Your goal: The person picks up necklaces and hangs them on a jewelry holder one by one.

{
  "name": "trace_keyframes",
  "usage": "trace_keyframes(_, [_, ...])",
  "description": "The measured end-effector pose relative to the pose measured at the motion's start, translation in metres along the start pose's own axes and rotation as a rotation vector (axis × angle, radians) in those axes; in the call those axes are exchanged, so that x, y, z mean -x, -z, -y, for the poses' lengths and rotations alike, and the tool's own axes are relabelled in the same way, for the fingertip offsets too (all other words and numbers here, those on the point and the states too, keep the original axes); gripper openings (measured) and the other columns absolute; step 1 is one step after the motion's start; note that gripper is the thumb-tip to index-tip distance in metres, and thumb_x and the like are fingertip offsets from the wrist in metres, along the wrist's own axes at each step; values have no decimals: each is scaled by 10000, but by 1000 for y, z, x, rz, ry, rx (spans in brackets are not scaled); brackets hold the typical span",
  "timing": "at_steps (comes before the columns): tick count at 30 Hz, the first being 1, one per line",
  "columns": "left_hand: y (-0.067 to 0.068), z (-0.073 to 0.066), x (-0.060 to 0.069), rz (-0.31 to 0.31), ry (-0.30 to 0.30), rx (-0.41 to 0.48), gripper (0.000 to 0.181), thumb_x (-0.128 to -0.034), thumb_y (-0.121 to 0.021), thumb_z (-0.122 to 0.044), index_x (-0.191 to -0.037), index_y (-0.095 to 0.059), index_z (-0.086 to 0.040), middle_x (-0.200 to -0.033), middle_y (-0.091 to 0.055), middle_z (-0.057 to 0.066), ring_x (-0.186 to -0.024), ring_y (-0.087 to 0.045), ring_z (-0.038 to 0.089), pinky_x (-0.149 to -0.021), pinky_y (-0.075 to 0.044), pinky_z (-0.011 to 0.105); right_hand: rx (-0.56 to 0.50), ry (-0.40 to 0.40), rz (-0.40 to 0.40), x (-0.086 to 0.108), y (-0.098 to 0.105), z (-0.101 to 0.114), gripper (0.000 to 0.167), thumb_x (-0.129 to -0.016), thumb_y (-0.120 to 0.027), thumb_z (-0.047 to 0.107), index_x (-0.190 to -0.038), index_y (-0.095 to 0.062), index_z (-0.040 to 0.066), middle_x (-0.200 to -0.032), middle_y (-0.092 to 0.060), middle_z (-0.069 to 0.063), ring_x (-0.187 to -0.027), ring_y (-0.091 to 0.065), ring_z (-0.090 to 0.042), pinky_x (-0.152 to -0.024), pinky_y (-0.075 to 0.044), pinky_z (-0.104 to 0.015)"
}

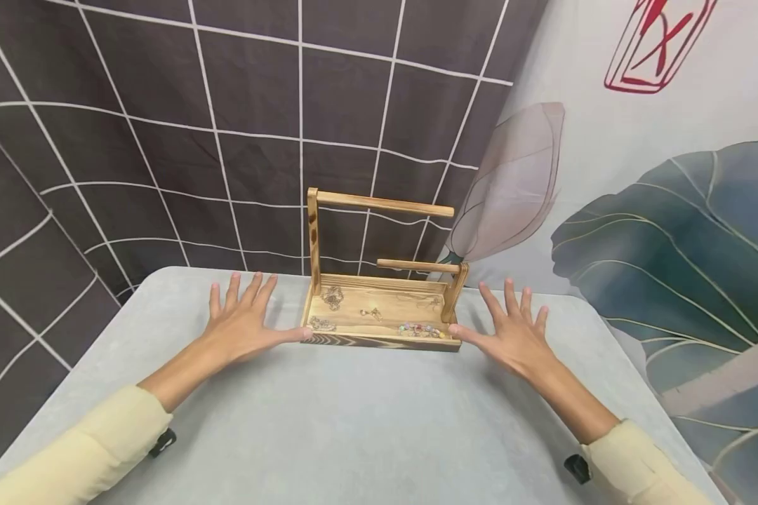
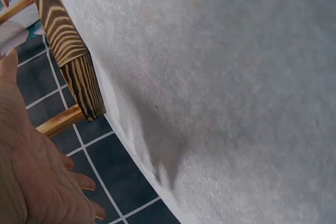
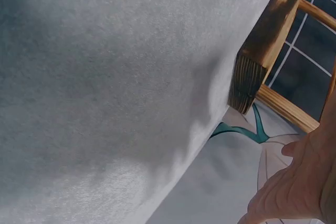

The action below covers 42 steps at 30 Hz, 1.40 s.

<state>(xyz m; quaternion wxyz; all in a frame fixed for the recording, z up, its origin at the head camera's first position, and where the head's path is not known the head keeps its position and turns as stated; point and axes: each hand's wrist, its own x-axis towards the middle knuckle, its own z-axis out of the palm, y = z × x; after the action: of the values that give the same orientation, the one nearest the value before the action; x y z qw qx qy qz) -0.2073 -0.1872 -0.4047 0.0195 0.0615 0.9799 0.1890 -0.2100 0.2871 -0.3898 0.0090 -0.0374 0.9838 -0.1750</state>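
A wooden jewelry stand [image 1: 379, 343] with a shallow tray and two horizontal bars stands near the table's back edge. In its tray lie a colorful beaded bracelet [image 1: 422, 330], a small gold-toned piece [image 1: 371, 313] and chain jewelry [image 1: 332, 298]. My left hand [image 1: 238, 324] is spread on the left of the stand, its thumb at the tray's front left corner. On the other side my right hand [image 1: 514, 337] is spread too, thumb by the front right corner. Both wrist views show the stand's dark-grained wood beside the hands; firm contact cannot be made out.
The stand is on a table with a pale grey cover [image 1: 379, 428]. Behind it hangs a dark cloth with a white grid [image 1: 253, 168]. A white cloth with large leaf and petal prints [image 1: 682, 231] hangs at the right.
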Motion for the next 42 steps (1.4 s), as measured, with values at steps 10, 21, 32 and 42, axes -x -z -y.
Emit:
trace_keyframes(10, [-3,-6,-1,32,-6,24,1418,-845,-605,-1014,-1814,-187,-67,-1886,-113,278,-1735,70,599,-1351,154,798,-33,-6,12,-1,2,3,1184,-966,-599,875,-1835,-161,200,-1867,42,-339,-1690,125,-666,-1294,109,-896])
trace_keyframes(21, [-19,-18,-5,64,-26,38,1374,-887,-562,-1001,-1818,-165,-72,-1874,-136,294,-1738,14,595,-1368,94,802,-61,21,31,7,3,10,1118,-1008,-558,869,-1835,-175,220,-1863,-106,-346,-1677,-125,-689,-1306,-141,-893])
trace_keyframes(32, [-21,-32,-8,100,-38,38,1268,-962,-520,-940,-1818,-165,-74,-1875,-132,288,-1731,-7,606,-1373,60,804,-91,46,46,7,6,23,1071,-1028,-538,860,-1822,-224,214,-1831,-322,-285,-1644,-374,-595,-1235,-378,-852])
trace_keyframes(42, [-25,-30,-14,102,-33,42,1242,-978,-525,-920,-1832,-105,-122,-1870,-132,305,-1731,0,608,-1381,70,788,-121,128,28,-1,1,31,985,-1076,-586,736,-1747,-386,43,-1741,-487,-286,-1604,-479,-542,-1274,-411,-771])
